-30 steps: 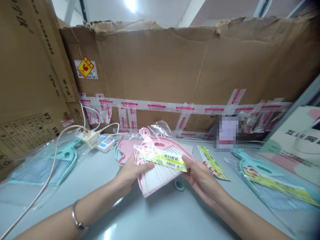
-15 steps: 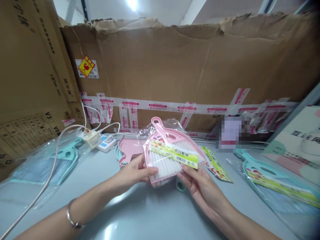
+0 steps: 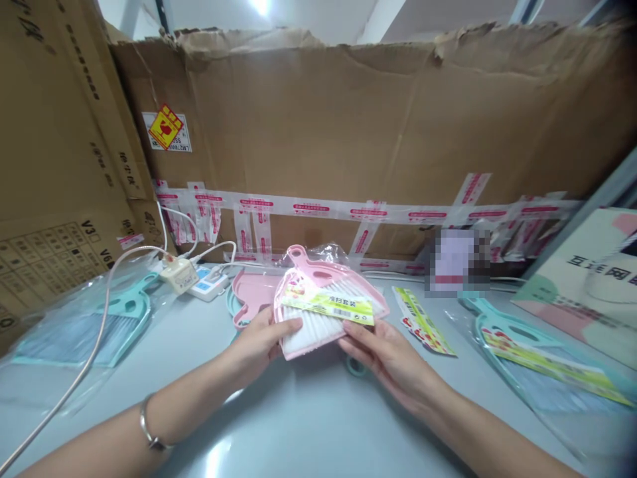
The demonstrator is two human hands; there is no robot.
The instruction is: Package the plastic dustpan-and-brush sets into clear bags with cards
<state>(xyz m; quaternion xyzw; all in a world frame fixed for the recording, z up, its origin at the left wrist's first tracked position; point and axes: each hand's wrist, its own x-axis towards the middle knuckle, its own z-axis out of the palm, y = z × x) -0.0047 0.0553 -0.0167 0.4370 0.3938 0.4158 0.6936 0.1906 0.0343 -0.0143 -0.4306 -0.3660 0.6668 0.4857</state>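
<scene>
Held up over the table is a pink dustpan and brush set [image 3: 318, 332] in clear plastic, with white bristles and a yellow-green label [image 3: 323, 305] across it. My left hand [image 3: 263, 335] grips its left edge, thumb on the front. My right hand [image 3: 378, 345] pinches its lower right edge, thumb over the bristles. Behind my left hand lies another pink dustpan [image 3: 253, 290], partly covering a teal piece. A teal ring-shaped handle end [image 3: 355, 366] shows beneath the held set; the rest of it is hidden.
Bagged teal dustpan sets lie at the left [image 3: 89, 325] and right [image 3: 542, 358]. A loose label card [image 3: 423, 322] rests right of my hands. A charger [image 3: 178, 274] and power strip [image 3: 209, 283] with cables sit back left. A large cardboard box [image 3: 318, 133] walls off the back.
Both hands have lowered the pink set slightly and moved it left, tilting its top away. The grip looks the same. The camera view has shifted a little.
</scene>
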